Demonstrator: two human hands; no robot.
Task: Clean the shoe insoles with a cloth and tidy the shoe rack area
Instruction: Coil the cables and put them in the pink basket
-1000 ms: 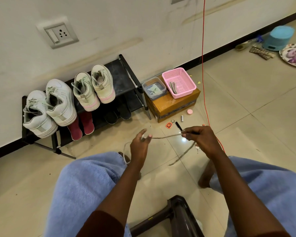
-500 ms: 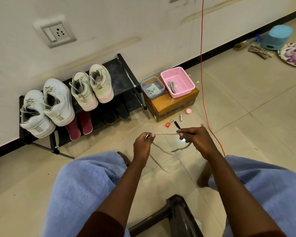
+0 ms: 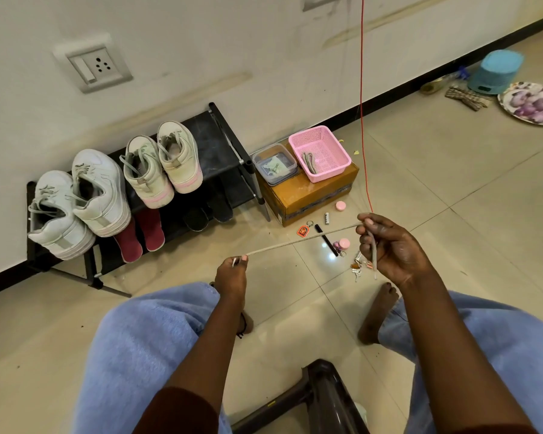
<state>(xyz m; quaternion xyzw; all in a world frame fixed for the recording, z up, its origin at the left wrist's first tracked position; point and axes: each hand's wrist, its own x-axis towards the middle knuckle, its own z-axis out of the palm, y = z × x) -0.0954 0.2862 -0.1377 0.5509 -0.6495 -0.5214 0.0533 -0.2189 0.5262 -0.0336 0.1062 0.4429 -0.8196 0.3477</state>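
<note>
One shoelace (image 3: 301, 241) is in play: pale grey-beige, thin and cord-like, with a white tip at one end. It is drawn taut in a straight line between both hands.

Left hand (image 3: 231, 277): fingertips (image 3: 243, 260) are together, thumb and forefinger pinching the lace just short of its white tip. The tip pokes out on the near side of the pinch.

Right hand (image 3: 395, 245): fingers (image 3: 370, 221) are curled, thumb and forefinger clamped on the lace. The slack runs down in front of the palm and dangles below the curled fingers, its end off the floor.

The taut span rises from the left fingertips up to the right ones, clear of the tiles.

On the floor under and just beyond the span, nearer the right fingers, lie a black pen (image 3: 326, 239), a keychain (image 3: 303, 230) and a few small pink bits. Farther out from the right fingers sits a cardboard box (image 3: 311, 195) carrying a pink basket (image 3: 342, 170), with more laces inside, and a clear container (image 3: 275, 166).

Well beyond the left fingertips the shoe rack (image 3: 215, 142) stands against the wall. It has four white shoes (image 3: 98, 189) on the top tier and two maroon pieces (image 3: 151, 228) below them — insoles or slippers, cannot tell.
</note>
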